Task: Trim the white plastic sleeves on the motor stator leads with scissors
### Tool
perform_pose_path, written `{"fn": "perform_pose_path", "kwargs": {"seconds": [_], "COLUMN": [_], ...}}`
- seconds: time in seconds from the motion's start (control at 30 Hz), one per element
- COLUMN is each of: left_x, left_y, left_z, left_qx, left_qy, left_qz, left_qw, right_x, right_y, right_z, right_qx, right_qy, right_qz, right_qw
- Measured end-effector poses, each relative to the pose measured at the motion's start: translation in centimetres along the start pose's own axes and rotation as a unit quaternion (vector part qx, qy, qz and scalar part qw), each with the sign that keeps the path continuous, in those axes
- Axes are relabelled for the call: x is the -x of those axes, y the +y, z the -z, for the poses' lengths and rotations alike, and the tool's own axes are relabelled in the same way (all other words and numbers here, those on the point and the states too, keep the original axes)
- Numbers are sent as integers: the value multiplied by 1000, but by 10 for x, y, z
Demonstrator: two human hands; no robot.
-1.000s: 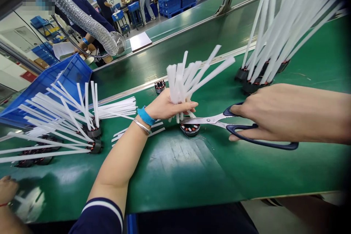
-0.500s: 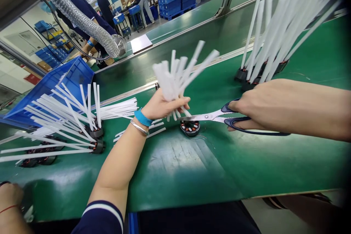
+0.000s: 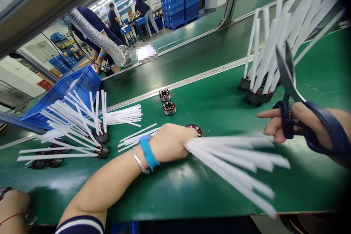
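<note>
My left hand [image 3: 171, 142] is closed around a bundle of white strips [image 3: 236, 153], which fans out to the right and down, blurred by motion. A round motor stator [image 3: 196, 129] with copper windings sits just behind that hand, partly covered by it. My right hand [image 3: 304, 122] has its fingers through the handles of scissors [image 3: 287, 76], whose blades point up, slightly parted. Behind the blades stand stators [image 3: 259, 97] with long white strips [image 3: 279, 47] rising from them. Loose white strips [image 3: 137, 137] lie by my left wrist.
Two bare stators [image 3: 169, 108] stand behind my left hand on the green table [image 3: 214, 182]. At left are several stators [image 3: 102, 150] with strips and a blue bin [image 3: 90, 80]. A co-worker's hand [image 3: 13, 204] is at lower left. A flexible duct [image 3: 95, 36] hangs above.
The bundle in my left hand has swung from upright to pointing right and down. The scissors have left the strips at the stator, moved right and turned blades up.
</note>
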State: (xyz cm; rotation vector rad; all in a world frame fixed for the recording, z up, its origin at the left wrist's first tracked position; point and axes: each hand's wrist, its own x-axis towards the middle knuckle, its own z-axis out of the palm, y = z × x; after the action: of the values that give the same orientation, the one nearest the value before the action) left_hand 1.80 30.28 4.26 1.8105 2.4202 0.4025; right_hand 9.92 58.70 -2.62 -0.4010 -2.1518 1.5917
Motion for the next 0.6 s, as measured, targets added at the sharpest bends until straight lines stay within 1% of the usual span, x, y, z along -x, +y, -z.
{"fn": "perform_pose_path", "kwargs": {"seconds": [0.07, 0.13, 0.17, 0.23, 0.33, 0.4, 0.47, 0.53, 0.6], "left_x": [-16, -37, -48, -69, -88, -91, -89, -83, -76], "left_y": [16, 29, 33, 39, 40, 38, 34, 30, 25], "left_z": [-7, -10, -10, -8, -4, -1, 0, 1, 2], "left_qx": [-138, -209, -215, -199, -181, -195, -213, -228, -235], "left_qy": [-33, -60, -86, -157, -265, -311, -339, -352, -355], "left_qz": [-43, -51, -40, -3, 48, 72, 85, 98, 106], "left_qw": [989, 975, 972, 967, 946, 927, 912, 902, 899], "right_x": [8, 10, 10, 9, 10, 12, 14, 16, 18], "right_y": [-6, -11, -12, -15, -18, -20, -20, -18, -11], "right_z": [-16, -27, -31, -34, -31, -29, -28, -29, -30], "right_qx": [-54, -99, -110, -119, -110, -105, -96, -87, -80], "right_qy": [-6, 22, 36, 46, 40, 30, 17, 0, -12], "right_qz": [-28, -40, -39, -40, -44, -49, -52, -46, -31], "right_qw": [998, 994, 993, 991, 992, 993, 994, 995, 996]}}
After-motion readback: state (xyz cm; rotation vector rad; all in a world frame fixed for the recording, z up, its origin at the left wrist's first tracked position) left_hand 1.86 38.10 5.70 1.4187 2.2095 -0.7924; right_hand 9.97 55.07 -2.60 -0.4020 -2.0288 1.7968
